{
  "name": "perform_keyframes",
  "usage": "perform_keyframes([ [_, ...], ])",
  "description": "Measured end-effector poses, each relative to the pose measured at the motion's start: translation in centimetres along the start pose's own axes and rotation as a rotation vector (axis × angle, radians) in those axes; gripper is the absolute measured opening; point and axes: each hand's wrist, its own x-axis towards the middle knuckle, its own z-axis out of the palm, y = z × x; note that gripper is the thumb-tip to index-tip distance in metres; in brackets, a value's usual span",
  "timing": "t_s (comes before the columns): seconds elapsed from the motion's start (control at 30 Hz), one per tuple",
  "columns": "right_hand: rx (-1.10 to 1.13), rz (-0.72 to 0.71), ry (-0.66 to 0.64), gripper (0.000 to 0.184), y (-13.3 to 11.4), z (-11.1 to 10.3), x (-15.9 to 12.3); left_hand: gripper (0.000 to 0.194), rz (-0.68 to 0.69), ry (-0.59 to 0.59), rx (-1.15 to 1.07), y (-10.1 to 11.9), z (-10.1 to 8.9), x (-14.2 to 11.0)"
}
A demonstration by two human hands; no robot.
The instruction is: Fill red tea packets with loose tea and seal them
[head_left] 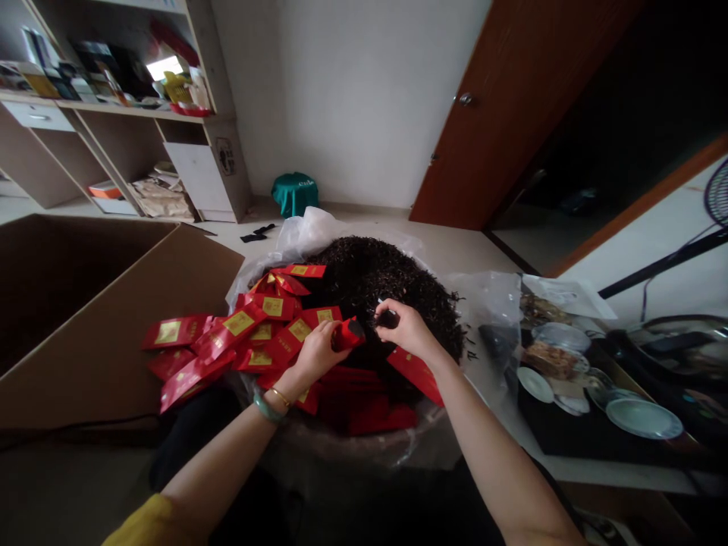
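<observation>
My left hand [316, 350] is closed around a red packet [348, 334], whose dark open end points to the right. To its right, my right hand [405, 327] has its fingers curled round something small with a pale edge; what it is I cannot make out. Both are over a large heap of dark dried leaves, like loose tea [381, 269], in a clear plastic liner [310, 227]. Many red packets with gold labels [239, 324] lie piled at the left of the heap. More flat red packets [364, 402] lie nearest to me, and one packet [418, 373] rests under my right wrist.
A large open cardboard box [171, 303] stands at the left. On the right, a dark tray table [546, 436] carries lids, a white dish [535, 384] and bags. Farther back are a green-covered stool [296, 193], shelves [224, 152] and a brown door [489, 114].
</observation>
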Motion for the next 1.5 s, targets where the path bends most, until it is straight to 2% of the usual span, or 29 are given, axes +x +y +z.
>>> perform_keyframes([
  [0.17, 0.056, -0.006, -0.030, 0.018, -1.9, 1.3, -0.6, 0.043, 0.016, -0.025, -0.027, 0.5, -0.1, -0.2],
  [0.4, -0.067, -0.056, 0.000, 0.023, -1.5, 2.3, -0.6, 0.042, 0.011, -0.024, -0.050, 0.5, 0.0, -0.2],
  [0.57, 0.030, -0.058, 0.017, 0.043, -1.3, 2.9, -0.9, 0.044, 0.035, -0.010, -0.037, 0.2, 0.4, -0.2],
  [0.7, 0.109, -0.077, 0.063, 0.044, -1.5, 3.6, -1.1, 0.043, 0.048, 0.027, -0.022, 0.1, 0.5, -0.2],
  [0.83, 0.185, -0.061, 0.025, 0.042, -1.1, 3.2, -0.6, 0.045, 0.032, 0.048, -0.012, -0.1, 0.6, -0.2],
  [0.9, 0.113, -0.017, 0.056, 0.042, -0.2, 2.5, -0.3, 0.046, 0.012, 0.049, -0.008, -0.2, 0.5, -0.1],
  [0.93, 0.030, 0.006, 0.038, 0.041, 0.4, 2.1, -0.2, 0.047, 0.001, 0.051, -0.002, -0.2, 0.5, -0.1],
  [0.97, -0.079, 0.025, -0.033, 0.040, 0.9, 1.8, -0.1, 0.046, -0.012, 0.056, 0.008, -0.3, 0.5, 0.0],
  [1.03, -0.331, 0.072, -0.307, 0.044, 1.9, 1.5, -0.3, 0.044, -0.039, 0.066, 0.029, -0.3, 0.4, 0.1],
  [1.1, -0.579, 0.142, -0.613, 0.058, 2.5, 1.7, -0.8, 0.043, -0.055, 0.070, 0.039, -0.3, 0.4, 0.1],
  [1.17, -0.783, 0.206, -0.780, 0.074, 2.5, 2.4, -1.3, 0.043, -0.056, 0.070, 0.030, -0.3, 0.4, 0.1],
  [1.23, -0.916, 0.227, -0.832, 0.082, 2.1, 3.3, -1.7, 0.043, -0.048, 0.069, 0.020, -0.4, 0.4, 0.1],
  [1.3, -0.981, 0.229, -0.848, 0.083, 1.5, 3.9, -2.0, 0.043, -0.044, 0.068, 0.015, -0.4, 0.4, 0.1],
  [1.5, -1.031, 0.193, -0.813, 0.064, 1.0, 4.1, -2.2, 0.044, -0.045, 0.058, 0.002, -0.4, 0.5, 0.0],
])
